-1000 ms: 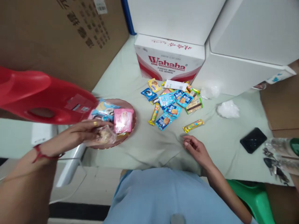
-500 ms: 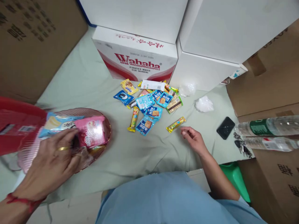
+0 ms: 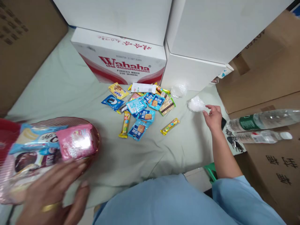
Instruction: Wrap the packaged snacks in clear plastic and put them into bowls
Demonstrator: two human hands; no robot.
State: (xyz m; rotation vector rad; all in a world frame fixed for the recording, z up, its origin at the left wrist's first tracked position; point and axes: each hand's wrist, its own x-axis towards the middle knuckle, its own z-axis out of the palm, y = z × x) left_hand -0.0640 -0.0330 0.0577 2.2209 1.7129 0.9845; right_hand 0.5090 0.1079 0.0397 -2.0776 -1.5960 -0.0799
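Observation:
My left hand (image 3: 56,190), slightly blurred, is over the near edge of a pink ribbed plastic tray (image 3: 98,140), fingers apart and holding nothing. In the tray are a shiny pink snack packet (image 3: 76,142), a light blue packet (image 3: 29,137) and a clear packet with a dark snack (image 3: 31,161). My right hand (image 3: 213,118) is open, its thumb and forefinger apart at the right edge of a crumpled white plastic bag (image 3: 196,104). Whether the fingertips touch the bag I cannot tell. A yellow snack bar (image 3: 170,126) lies left of this hand.
Several small packets, such as a blue one (image 3: 140,128), are heaped before a Wahaha carton (image 3: 122,62). Another crumpled bag (image 3: 178,91) lies beside white boxes (image 3: 187,68). Plastic bottles (image 3: 264,120), keys (image 3: 234,143) and a partly hidden black phone (image 3: 223,122) are at right.
My right hand has moved from the yellow bar right and away from me to the white bag. My left hand has drawn back toward me, off the packets. The view has shifted right.

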